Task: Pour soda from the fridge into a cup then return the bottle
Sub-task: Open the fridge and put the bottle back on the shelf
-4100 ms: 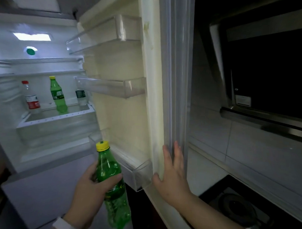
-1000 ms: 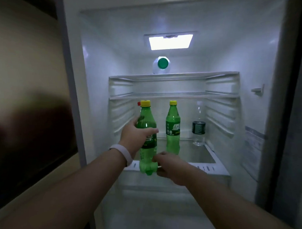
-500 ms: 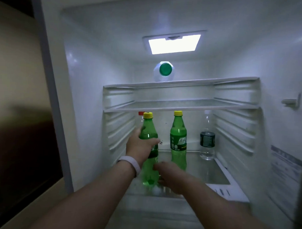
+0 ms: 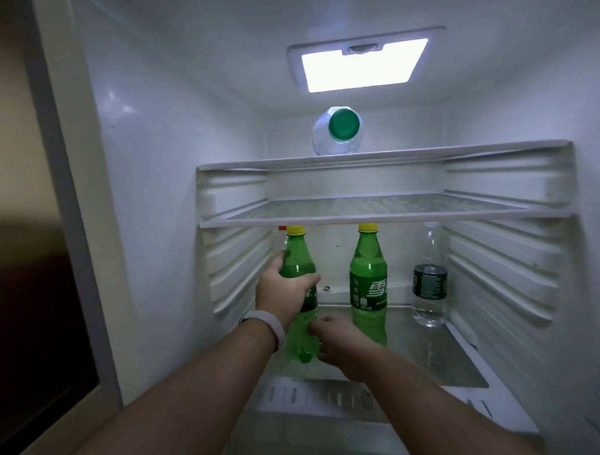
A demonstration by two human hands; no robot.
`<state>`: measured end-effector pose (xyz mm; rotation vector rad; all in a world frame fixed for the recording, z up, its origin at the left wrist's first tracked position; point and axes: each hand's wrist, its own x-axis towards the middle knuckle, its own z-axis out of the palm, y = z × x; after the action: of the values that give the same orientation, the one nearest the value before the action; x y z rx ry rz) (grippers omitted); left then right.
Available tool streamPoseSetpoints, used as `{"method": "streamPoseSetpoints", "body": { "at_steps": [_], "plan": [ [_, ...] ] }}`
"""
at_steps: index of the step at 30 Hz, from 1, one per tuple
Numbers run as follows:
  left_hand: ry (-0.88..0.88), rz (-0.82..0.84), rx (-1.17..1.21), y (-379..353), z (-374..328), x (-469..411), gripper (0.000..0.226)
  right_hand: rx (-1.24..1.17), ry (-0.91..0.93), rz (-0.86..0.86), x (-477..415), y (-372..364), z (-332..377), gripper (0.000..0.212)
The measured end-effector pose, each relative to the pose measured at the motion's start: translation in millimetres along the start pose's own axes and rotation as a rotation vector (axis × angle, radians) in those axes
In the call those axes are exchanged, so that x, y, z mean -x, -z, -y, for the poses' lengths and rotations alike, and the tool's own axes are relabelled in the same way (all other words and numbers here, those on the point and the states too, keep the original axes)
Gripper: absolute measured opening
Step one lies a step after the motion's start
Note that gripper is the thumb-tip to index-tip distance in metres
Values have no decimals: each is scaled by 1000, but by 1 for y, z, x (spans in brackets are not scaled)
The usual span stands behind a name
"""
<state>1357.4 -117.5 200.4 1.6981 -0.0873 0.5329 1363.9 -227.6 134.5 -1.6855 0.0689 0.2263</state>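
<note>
Glowing from its ceiling light (image 4: 362,64), the open fridge (image 4: 179,127) is filling the view. Two glass shelves (image 4: 377,209) are sitting stacked above the bottom shelf (image 4: 440,354), the upper one carrying a clear bottle (image 4: 337,131) lying with its green cap facing out. On the bottom shelf a second green soda bottle (image 4: 368,284) is standing upright at center, a clear water bottle (image 4: 429,283) at its 3 o'clock. The left hand (image 4: 282,291) is wrapping around the middle of the soda bottle (image 4: 299,264), holding it upright at 9 o'clock of the other. The right hand (image 4: 342,344) is curling loosely against its base; whether it grips is unclear.
</note>
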Motion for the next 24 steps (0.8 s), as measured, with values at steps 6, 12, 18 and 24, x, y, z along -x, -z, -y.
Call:
{"method": "streamPoseSetpoints", "body": {
  "at_steps": [6, 12, 18, 24],
  "plan": [
    [-62, 8, -90, 1, 14, 6, 49, 0, 6, 17, 0, 3, -6, 35],
    [44, 50, -93, 4, 7, 16, 47, -34, 6, -2, 17, 5, -5, 29],
    [113, 74, -39, 24, -14, 47, 60, -6, 33, -29, 52, -1, -11, 26],
    [48, 149, -77, 62, -30, 107, 34, 321, 276, -196, 85, -9, -11, 13]
  ]
}}
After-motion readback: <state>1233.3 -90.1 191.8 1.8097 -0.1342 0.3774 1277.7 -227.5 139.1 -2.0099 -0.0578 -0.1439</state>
